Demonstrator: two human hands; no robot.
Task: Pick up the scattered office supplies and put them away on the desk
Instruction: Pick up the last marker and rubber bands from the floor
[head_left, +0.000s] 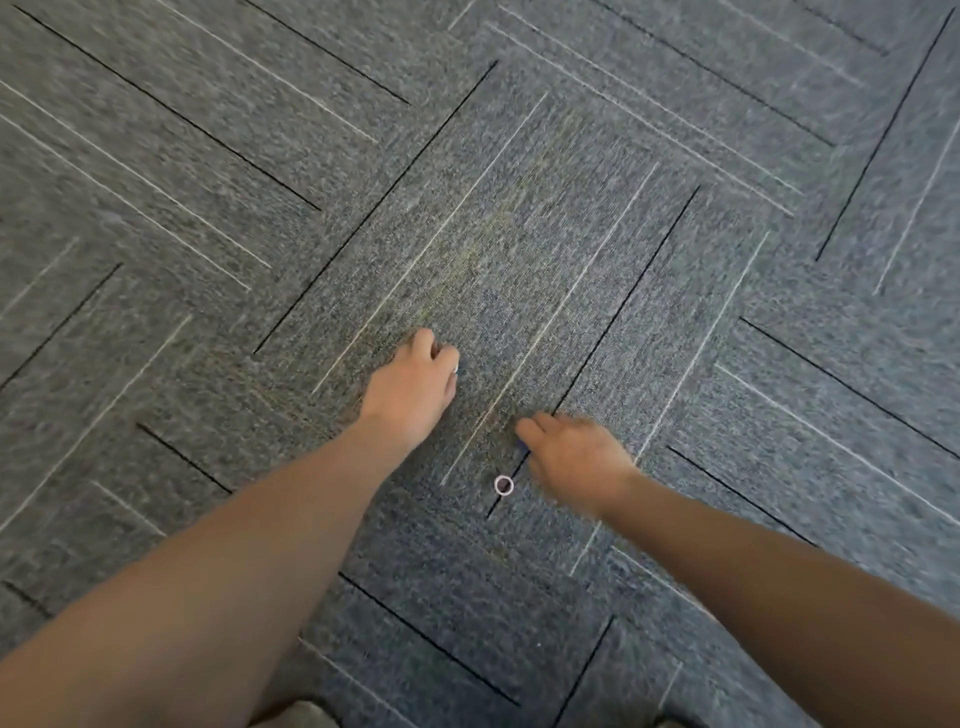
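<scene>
Both my arms reach down over a grey carpet. My left hand (413, 387) is curled into a loose fist, and a small silver and blue item (456, 369) peeks out between its fingertips. My right hand (574, 457) is blurred by motion, palm down, fingers bent toward the floor. A small dark blue thing (521, 448) shows at its thumb side; whether the hand grips it is unclear. A small white ring (503, 485) lies on the carpet just below and left of my right hand, touching neither hand.
The floor is grey carpet tile (519, 234) with thin black and white lines in a herringbone layout. No desk or furniture is in view. Something tan shows at the bottom edge (306, 717).
</scene>
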